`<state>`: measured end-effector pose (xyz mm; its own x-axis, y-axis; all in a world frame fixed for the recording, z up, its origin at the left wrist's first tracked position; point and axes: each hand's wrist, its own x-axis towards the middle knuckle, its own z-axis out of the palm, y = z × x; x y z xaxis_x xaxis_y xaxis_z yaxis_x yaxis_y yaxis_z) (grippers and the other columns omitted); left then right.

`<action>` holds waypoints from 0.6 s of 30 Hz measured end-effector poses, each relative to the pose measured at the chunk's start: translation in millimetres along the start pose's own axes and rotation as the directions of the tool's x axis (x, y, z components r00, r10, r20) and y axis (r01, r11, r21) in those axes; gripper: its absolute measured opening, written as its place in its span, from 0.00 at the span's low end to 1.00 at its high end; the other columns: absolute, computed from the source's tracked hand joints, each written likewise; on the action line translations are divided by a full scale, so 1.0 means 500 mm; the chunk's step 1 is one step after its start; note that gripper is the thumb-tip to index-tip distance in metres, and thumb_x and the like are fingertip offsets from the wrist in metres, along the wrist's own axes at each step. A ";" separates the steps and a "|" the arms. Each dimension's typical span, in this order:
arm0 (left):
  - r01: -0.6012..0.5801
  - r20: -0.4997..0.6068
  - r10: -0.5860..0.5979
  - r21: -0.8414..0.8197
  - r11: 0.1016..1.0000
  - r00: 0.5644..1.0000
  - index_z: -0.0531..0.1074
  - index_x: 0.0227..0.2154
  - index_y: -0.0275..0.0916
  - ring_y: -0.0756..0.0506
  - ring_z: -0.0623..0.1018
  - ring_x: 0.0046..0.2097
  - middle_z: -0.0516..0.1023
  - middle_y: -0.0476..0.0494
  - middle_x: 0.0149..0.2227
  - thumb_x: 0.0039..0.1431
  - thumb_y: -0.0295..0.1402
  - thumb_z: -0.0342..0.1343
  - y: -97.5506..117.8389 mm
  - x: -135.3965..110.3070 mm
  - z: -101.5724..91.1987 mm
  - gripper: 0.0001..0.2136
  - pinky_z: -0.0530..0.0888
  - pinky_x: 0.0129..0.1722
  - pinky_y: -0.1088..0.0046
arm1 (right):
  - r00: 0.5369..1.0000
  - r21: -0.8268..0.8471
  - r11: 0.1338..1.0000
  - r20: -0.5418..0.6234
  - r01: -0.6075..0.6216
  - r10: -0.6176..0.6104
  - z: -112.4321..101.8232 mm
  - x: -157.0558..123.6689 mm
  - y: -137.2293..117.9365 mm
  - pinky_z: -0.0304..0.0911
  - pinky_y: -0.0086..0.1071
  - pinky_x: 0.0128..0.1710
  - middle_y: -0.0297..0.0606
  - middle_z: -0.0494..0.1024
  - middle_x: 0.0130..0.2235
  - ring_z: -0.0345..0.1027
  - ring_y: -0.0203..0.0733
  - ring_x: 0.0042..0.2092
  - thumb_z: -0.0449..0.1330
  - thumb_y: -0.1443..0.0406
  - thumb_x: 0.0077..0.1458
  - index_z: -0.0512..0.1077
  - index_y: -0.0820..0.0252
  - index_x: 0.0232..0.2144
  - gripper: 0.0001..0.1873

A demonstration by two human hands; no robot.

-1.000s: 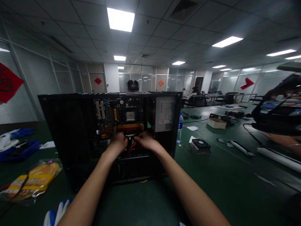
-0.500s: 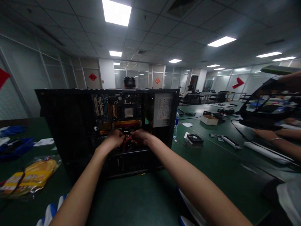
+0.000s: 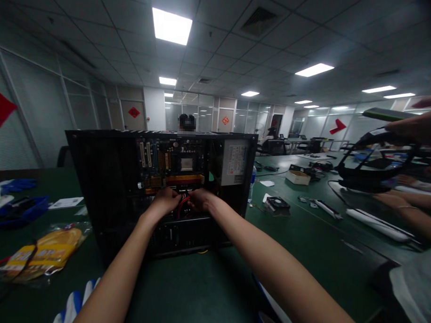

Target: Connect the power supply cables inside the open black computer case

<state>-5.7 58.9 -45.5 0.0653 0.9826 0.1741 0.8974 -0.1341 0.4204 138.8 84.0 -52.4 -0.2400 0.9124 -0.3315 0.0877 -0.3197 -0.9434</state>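
An open computer case (image 3: 105,186) stands in front of me, its inside facing me. A motherboard (image 3: 187,164) with slots is mounted in it, and a power supply (image 3: 234,163) with a label sits at the upper right. Both my hands reach into the lower middle of the case. My left hand (image 3: 165,200) is closed at the fingers beside a bundle of red and black cables (image 3: 182,205). From the right, my right hand (image 3: 201,198) pinches the same cables. The fingertips of both hands are partly hidden in the dark.
On the green table (image 3: 175,292) lie a yellow packet (image 3: 44,252), a blue tray (image 3: 19,213), and blue-white gloves (image 3: 74,305). To the right are a cooling fan (image 3: 277,203), a small box (image 3: 298,176) and a bottle (image 3: 252,184). A co-worker's arm (image 3: 411,210) is at the far right.
The view has shifted a little, so the case appears slightly lower and further right. Both hands stay at the cables. The co-worker's held black frame has moved left and down in view.
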 end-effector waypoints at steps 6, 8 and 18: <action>-0.038 0.002 0.038 -0.018 0.999 0.999 0.81 0.30 0.37 0.46 0.76 0.30 0.81 0.41 0.28 0.62 0.36 0.50 0.000 -0.012 0.005 0.15 0.61 0.27 0.74 | 0.999 -0.039 0.999 -0.049 0.014 -0.016 0.002 0.021 0.004 0.55 0.20 0.17 0.27 0.64 0.17 0.57 0.28 0.15 0.48 0.69 0.67 0.62 0.62 0.27 0.14; -0.054 -0.019 0.055 0.024 0.998 0.998 0.81 0.31 0.37 0.45 0.77 0.31 0.81 0.39 0.29 0.63 0.37 0.49 0.005 -0.020 0.007 0.16 0.62 0.28 0.73 | 0.997 -0.080 0.996 -0.063 0.036 -0.041 0.001 0.019 0.004 0.56 0.21 0.17 0.27 0.65 0.17 0.59 0.28 0.15 0.49 0.69 0.67 0.63 0.62 0.28 0.13; -0.040 -0.170 0.078 0.217 0.975 0.982 0.70 0.43 0.39 0.41 0.79 0.37 0.80 0.38 0.38 0.59 0.50 0.54 0.016 -0.052 0.004 0.20 0.63 0.30 0.73 | 0.920 -0.553 0.800 -0.143 0.232 -0.366 -0.037 0.002 0.010 0.56 0.28 0.27 0.43 0.77 0.26 0.71 0.39 0.28 0.59 0.59 0.61 0.72 0.63 0.23 0.18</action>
<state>0.7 32.6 -48.3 0.0600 0.9329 0.3551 0.9674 -0.1420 0.2097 156.9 88.2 -57.6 -0.1146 0.9926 0.0404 0.5487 0.0972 -0.8303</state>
